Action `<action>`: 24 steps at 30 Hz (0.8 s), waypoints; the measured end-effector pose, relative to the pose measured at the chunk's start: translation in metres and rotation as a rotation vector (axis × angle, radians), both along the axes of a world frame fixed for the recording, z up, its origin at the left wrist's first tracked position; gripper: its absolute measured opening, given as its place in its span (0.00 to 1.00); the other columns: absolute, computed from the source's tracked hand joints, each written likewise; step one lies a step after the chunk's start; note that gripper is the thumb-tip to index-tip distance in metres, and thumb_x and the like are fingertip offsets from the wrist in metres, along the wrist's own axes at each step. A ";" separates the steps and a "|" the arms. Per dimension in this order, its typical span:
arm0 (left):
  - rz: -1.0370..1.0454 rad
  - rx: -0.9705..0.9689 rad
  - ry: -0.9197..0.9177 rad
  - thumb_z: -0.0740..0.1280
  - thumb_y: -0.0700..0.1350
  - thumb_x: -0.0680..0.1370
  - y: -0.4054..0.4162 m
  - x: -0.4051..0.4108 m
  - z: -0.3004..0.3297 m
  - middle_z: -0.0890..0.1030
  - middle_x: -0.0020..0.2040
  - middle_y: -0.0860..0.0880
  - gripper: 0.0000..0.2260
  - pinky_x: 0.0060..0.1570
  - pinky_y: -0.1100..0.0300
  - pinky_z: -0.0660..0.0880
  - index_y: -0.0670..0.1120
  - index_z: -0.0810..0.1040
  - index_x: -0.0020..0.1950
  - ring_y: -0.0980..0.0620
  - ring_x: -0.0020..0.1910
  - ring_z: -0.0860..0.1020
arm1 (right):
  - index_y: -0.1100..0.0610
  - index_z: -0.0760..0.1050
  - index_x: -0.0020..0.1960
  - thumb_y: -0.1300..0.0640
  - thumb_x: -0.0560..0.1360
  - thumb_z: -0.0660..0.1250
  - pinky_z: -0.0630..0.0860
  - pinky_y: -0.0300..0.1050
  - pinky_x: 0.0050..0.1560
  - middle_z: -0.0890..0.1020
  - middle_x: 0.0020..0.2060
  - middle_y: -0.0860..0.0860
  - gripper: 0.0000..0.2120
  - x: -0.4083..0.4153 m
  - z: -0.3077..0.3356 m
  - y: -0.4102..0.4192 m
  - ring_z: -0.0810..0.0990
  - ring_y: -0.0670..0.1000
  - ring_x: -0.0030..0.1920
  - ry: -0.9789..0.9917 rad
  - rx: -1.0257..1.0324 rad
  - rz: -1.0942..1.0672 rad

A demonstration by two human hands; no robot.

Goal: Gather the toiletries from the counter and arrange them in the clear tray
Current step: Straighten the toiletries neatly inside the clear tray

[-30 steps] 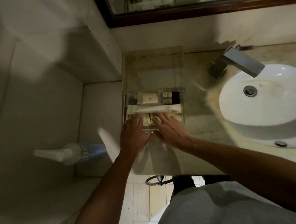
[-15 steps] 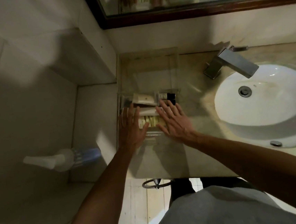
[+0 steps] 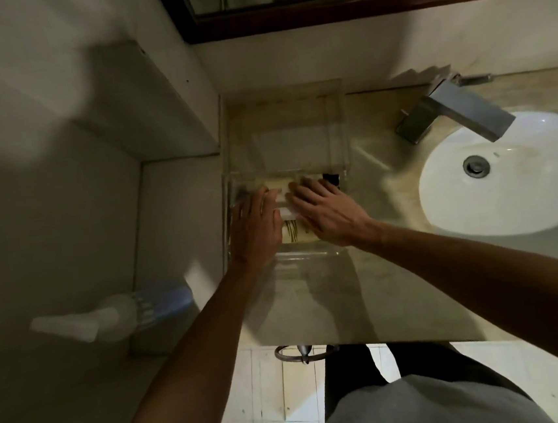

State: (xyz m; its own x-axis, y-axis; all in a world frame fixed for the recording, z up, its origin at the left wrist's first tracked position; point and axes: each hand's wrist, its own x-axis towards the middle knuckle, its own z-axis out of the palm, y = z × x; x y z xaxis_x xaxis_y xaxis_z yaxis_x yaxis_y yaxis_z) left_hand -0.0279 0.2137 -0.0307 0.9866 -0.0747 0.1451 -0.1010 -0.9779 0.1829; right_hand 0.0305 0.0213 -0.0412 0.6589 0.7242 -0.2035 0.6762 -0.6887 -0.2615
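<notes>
Left hand (image 3: 255, 227), right hand (image 3: 330, 215) flat, grip released, over toiletries (image 3: 293, 233); clear tray (image 3: 309, 259) apparently near counter edge.

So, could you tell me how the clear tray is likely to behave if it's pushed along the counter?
The clear tray looks like rigid plastic with a flat base, so it should probably slide rather than tip. The counter looks smooth and polished, so it may glide easily. With both the left hand and right hand lying flat over it, it likely moves straight.

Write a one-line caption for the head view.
Both hands, left and right, lie flat over toiletries in the clear tray beside the sink.
</notes>
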 end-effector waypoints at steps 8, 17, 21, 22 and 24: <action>-0.057 0.053 0.324 0.50 0.63 0.81 0.014 0.005 -0.020 0.54 0.80 0.48 0.30 0.73 0.52 0.43 0.51 0.54 0.79 0.49 0.78 0.51 | 0.50 0.45 0.80 0.33 0.80 0.34 0.42 0.60 0.77 0.44 0.79 0.53 0.34 -0.005 -0.008 0.017 0.36 0.55 0.78 0.004 -0.144 -0.096; -0.039 0.011 0.332 0.51 0.64 0.80 0.015 0.007 -0.013 0.49 0.80 0.46 0.35 0.77 0.48 0.46 0.46 0.50 0.80 0.49 0.79 0.47 | 0.50 0.41 0.80 0.33 0.80 0.37 0.40 0.61 0.77 0.45 0.80 0.52 0.34 -0.003 0.005 0.008 0.41 0.55 0.79 -0.010 -0.133 -0.117; -0.136 0.024 0.231 0.60 0.60 0.75 0.000 0.008 0.012 0.60 0.77 0.43 0.34 0.74 0.44 0.56 0.45 0.59 0.77 0.45 0.77 0.58 | 0.52 0.45 0.81 0.36 0.82 0.41 0.44 0.59 0.78 0.51 0.80 0.53 0.32 -0.009 0.035 -0.026 0.48 0.55 0.79 -0.074 -0.050 -0.184; -0.149 0.003 0.238 0.60 0.60 0.74 -0.009 0.008 0.018 0.60 0.78 0.44 0.35 0.74 0.45 0.54 0.46 0.59 0.77 0.45 0.77 0.58 | 0.52 0.46 0.81 0.36 0.82 0.42 0.46 0.59 0.78 0.52 0.80 0.54 0.32 -0.011 0.041 -0.037 0.48 0.55 0.79 -0.075 -0.040 -0.208; -0.180 0.012 0.245 0.60 0.61 0.74 -0.033 0.007 0.027 0.59 0.78 0.44 0.36 0.75 0.47 0.51 0.46 0.58 0.78 0.45 0.77 0.56 | 0.53 0.48 0.80 0.36 0.82 0.42 0.48 0.60 0.77 0.53 0.80 0.55 0.33 -0.014 0.049 -0.061 0.49 0.56 0.79 -0.092 -0.036 -0.249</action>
